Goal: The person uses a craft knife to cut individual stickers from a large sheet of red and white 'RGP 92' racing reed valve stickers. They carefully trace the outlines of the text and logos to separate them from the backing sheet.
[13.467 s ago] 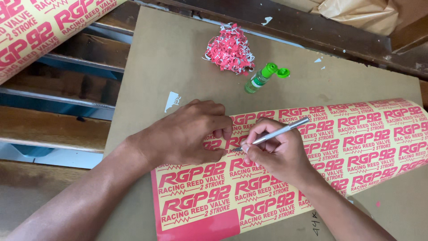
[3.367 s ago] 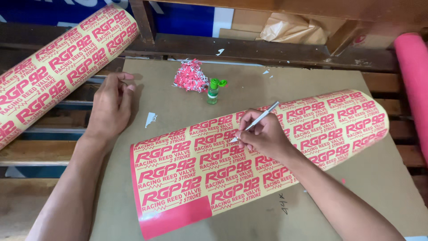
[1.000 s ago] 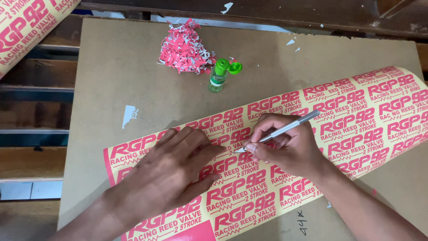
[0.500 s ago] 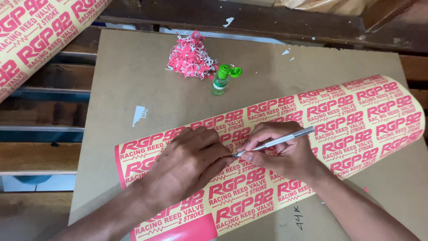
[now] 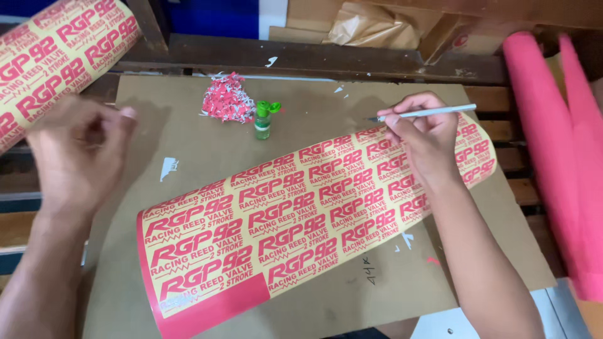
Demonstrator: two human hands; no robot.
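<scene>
A person's right hand (image 5: 422, 139) is pinching a slim silver craft knife (image 5: 426, 113) like a pen, its tip pointing left and hovering just above the far right part of a long yellow-and-red sticker sheet (image 5: 301, 213). The sheet is lying diagonally across a brown cardboard work board (image 5: 188, 132), running from the near left to the far right, where its end is curling upward. The left hand (image 5: 78, 150) is hanging raised over the board's left edge, blurred, so whether its loosely curled fingers are gripping anything cannot be told. Beyond the sheet, a heap of red-and-white vinyl scraps (image 5: 227, 97) is sitting just beside a small green-capped bottle (image 5: 263, 119). A printed roll (image 5: 56, 53) is resting at far left, and pink rolls (image 5: 559, 144) are lying at right. The sheet looks thin, light and floppy, easily creased or nicked; it is probably best pressed flat with a palm near the cut and lifted by an edge.
</scene>
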